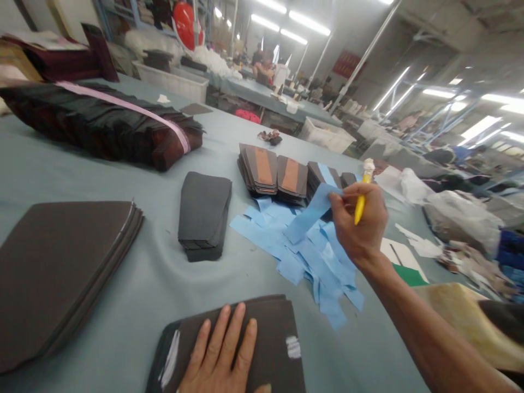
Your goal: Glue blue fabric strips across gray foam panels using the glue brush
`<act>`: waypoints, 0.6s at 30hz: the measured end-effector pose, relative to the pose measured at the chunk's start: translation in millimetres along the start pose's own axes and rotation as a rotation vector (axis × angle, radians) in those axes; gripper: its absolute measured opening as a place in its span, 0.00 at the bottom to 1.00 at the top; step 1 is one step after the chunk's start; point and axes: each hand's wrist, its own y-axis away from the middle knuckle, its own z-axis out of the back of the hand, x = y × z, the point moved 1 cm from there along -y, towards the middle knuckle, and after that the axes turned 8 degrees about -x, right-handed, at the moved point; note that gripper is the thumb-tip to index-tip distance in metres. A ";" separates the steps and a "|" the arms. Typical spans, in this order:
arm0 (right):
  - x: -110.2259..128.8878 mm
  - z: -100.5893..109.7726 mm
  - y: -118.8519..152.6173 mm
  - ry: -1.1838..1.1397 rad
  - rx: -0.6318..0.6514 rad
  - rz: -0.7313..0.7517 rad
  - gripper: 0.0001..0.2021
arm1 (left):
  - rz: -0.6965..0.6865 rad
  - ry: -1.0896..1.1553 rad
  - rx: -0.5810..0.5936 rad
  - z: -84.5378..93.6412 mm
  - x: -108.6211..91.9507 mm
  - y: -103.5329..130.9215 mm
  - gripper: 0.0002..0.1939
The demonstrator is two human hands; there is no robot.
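Observation:
My left hand lies flat, fingers spread, on a stack of dark brown panels that bears white marks near its left and right edges. My right hand pinches a light blue strip between thumb and fingers, above a loose heap of similar blue strips. A yellow pen with a whitish wrapped end is also held in that hand. Just behind the heap stand small dark stacks, two topped with brown strips and one with a blue strip.
A small dark stack sits mid-table, with larger panels at left. Behind them lies a dark bundle tied with a pink band. White bins, plastic bags and scraps surround the table. People sit far off.

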 end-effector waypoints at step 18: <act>60.7 77.8 -7.7 -0.293 -0.114 -0.168 0.13 | 0.118 0.011 0.109 31.6 -11.1 -19.8 0.37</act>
